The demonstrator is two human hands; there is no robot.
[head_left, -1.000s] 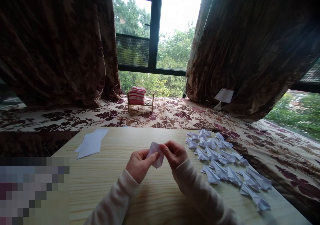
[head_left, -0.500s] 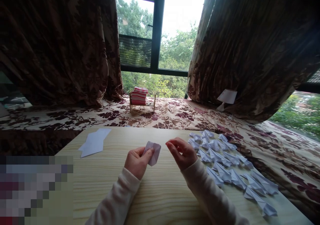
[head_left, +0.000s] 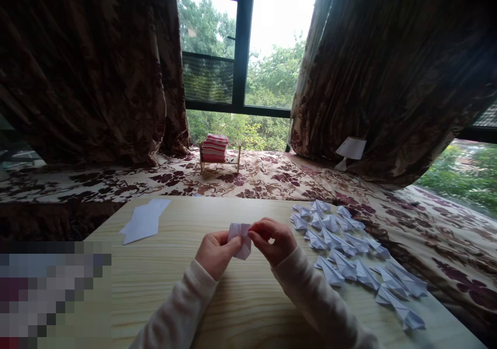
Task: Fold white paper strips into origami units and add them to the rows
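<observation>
Above the middle of the wooden table [head_left: 171, 276], a small folded piece of white paper [head_left: 241, 245] is held up, creased across its face. My left hand [head_left: 217, 250] pinches its left side, with the thumb across the front. At its upper right edge my right hand [head_left: 274, 239] has thumb and forefinger closed on the paper. To the right, several folded white paper pieces [head_left: 337, 240] lie in loose rows. Flat white paper sheets [head_left: 145, 220] rest at the table's far left.
Behind the table runs a ledge with a flowered cloth [head_left: 267, 175]. On it stand a small rack [head_left: 220, 161] with folded striped cloths [head_left: 215, 148] and a small white lamp [head_left: 350, 148]. Dark curtains [head_left: 97, 69] flank the window. The lower left corner is blurred out.
My right hand has moved left from beside the paper and now grips its right edge. The paper has tilted slightly in my left hand.
</observation>
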